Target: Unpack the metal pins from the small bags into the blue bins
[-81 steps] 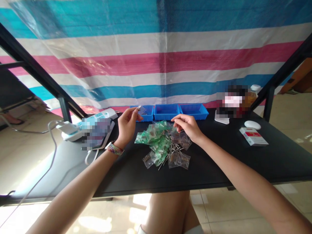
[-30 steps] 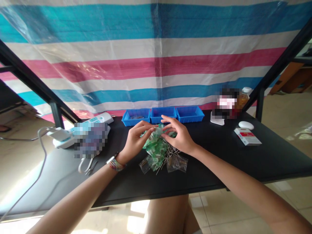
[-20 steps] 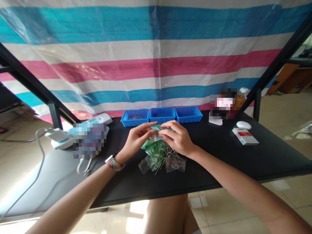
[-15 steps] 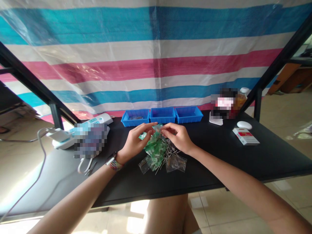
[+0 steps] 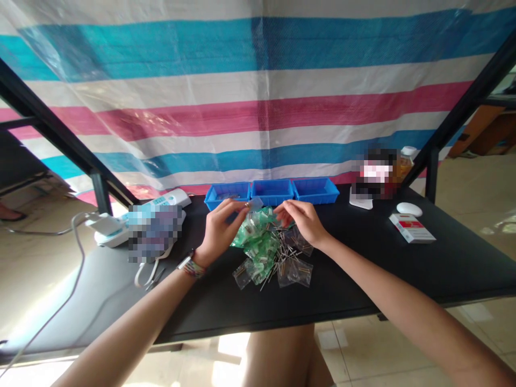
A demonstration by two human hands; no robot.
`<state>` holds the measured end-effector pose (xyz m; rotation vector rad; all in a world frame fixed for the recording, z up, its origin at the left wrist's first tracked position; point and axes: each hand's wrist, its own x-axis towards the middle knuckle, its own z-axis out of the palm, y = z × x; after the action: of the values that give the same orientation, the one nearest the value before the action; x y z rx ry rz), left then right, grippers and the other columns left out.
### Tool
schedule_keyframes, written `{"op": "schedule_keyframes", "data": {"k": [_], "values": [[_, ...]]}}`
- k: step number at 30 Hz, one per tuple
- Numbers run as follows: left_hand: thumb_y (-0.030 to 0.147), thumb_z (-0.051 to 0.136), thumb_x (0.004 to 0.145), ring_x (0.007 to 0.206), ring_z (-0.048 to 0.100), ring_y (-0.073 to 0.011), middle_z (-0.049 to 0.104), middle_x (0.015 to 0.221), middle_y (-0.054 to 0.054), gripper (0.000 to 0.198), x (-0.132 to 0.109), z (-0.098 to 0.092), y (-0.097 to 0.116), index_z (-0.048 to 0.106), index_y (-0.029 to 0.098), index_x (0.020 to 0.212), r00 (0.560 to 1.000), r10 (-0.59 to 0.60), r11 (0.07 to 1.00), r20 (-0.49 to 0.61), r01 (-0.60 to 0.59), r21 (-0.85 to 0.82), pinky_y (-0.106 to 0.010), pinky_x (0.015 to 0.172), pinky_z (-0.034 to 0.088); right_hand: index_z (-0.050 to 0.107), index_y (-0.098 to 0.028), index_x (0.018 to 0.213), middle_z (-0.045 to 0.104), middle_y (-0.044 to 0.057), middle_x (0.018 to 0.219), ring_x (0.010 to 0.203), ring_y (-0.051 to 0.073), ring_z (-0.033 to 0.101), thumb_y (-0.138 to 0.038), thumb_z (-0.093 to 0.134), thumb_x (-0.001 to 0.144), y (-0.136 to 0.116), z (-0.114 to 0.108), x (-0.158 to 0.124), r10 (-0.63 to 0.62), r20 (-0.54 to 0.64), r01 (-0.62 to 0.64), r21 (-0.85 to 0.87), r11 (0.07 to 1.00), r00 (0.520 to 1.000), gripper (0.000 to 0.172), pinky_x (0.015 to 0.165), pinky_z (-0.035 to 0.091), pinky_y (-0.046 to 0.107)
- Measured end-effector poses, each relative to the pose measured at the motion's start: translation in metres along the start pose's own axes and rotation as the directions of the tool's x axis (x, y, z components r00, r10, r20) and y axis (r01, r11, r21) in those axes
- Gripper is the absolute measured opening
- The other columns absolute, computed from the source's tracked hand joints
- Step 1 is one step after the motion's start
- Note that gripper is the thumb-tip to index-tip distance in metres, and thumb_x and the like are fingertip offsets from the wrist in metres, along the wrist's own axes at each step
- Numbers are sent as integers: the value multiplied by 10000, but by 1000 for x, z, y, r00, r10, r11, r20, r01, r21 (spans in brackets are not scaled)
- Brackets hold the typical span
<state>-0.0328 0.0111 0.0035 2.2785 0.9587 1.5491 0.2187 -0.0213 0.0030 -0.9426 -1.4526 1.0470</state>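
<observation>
My left hand (image 5: 221, 226) is closed in a pinch on a small clear plastic bag (image 5: 255, 203), held up just in front of the blue bins. My right hand (image 5: 304, 219) hovers to the right of it, fingers loosely bent and apart, with nothing visible in them. Below both hands lies a heap of green plastic packets (image 5: 260, 244). Thin metal rods (image 5: 285, 250) are scattered along the heap's right side, partly under my right hand. Small clear bags with brass-coloured pins (image 5: 300, 272) lie at the near right, and another clear bag (image 5: 242, 274) lies at the near left.
Three blue bins stand in a row at the back; the left bin (image 5: 209, 204) holds small clear bags. A power strip (image 5: 177, 198) with a white plug and cable is at left. A small red-and-white box (image 5: 411, 228) and a white oval object (image 5: 409, 209) lie at right.
My hands have moved apart. The left one now holds the small clear bag up toward the bins, while the right has drawn away to the right. The camera view has shifted slightly.
</observation>
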Motion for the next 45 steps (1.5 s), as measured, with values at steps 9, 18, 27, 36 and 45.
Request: {"op": "schedule_keyframes", "data": {"k": [9,18,27,36,45], "values": [[472,822,865,756,731,-171,769,824,-38,527,17,-14,-45,734,136,1262,850,-482,850,-210,396,-346,-294,763,585,776,-189,1035,761,111,1074,1093,302,673,-155,720,852,24,-29,12,-191,194,271,-753,599,962,194,999,535,437],[471,787,865,945,779,-254,827,1104,-138,588,15,-14,-47,718,140,1347,841,-541,751,-14,475,-458,-386,866,615,820,-185,1140,742,120,1125,1087,309,650,-233,811,892,36,-28,11,-168,258,308,-809,500,951,253,1035,554,476],[304,701,859,815,737,-186,764,999,-55,284,13,-14,-54,737,173,1109,877,-469,841,-104,407,-356,-284,713,574,735,-198,902,725,85,981,928,231,673,-208,610,1032,26,-30,14,-332,293,440,-666,602,897,181,906,544,389],[230,698,1010,1190,705,-254,718,1347,-111,413,0,-4,-4,680,280,1420,933,268,942,240,-306,138,-433,1032,598,672,-212,906,722,15,742,566,179,665,-672,789,863,15,-7,11,101,122,-114,109,987,987,476,541,547,304],[265,722,1021,900,707,-206,786,951,-61,99,-4,4,9,800,223,1066,962,204,979,179,-199,-47,-356,835,584,731,-205,1223,751,55,910,686,185,712,-557,621,1029,9,11,-7,34,206,-40,22,999,978,416,614,602,314]]}}
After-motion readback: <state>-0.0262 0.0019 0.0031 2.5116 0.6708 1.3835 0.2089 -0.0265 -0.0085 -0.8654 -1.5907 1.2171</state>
